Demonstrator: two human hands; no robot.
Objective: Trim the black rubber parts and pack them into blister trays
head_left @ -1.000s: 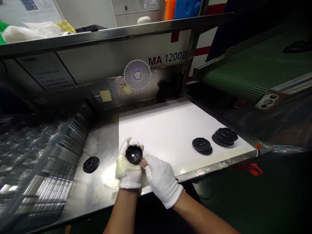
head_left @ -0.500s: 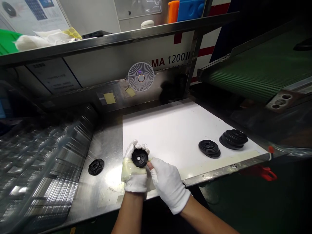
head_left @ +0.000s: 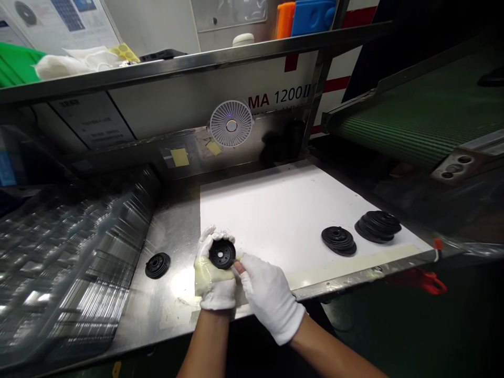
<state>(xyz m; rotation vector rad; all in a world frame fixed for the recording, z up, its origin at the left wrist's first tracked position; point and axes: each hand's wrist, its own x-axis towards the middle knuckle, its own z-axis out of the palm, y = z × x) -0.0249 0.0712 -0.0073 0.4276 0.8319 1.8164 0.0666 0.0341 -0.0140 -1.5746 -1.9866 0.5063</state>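
My left hand (head_left: 212,278), in a white glove, cups a round black disc part (head_left: 222,254) with a centre hole, held upright facing me. The gloved fingers of my right hand (head_left: 268,296) are pinched together at the disc's lower right edge; what they hold, if anything, is too small to see. Both hands hover over the steel bench (head_left: 173,294) at the white mat's (head_left: 275,215) front left corner.
One black disc (head_left: 157,265) lies alone on the steel to the left. Two stacks of black discs (head_left: 338,240) (head_left: 378,224) sit on the mat's right side. Clear plastic trays (head_left: 66,252) fill the left. A small white fan (head_left: 231,123) stands behind; a green conveyor (head_left: 413,121) is right.
Both hands stay on the disc with only slight shifts of the fingers. The view has moved a little as my head turned.
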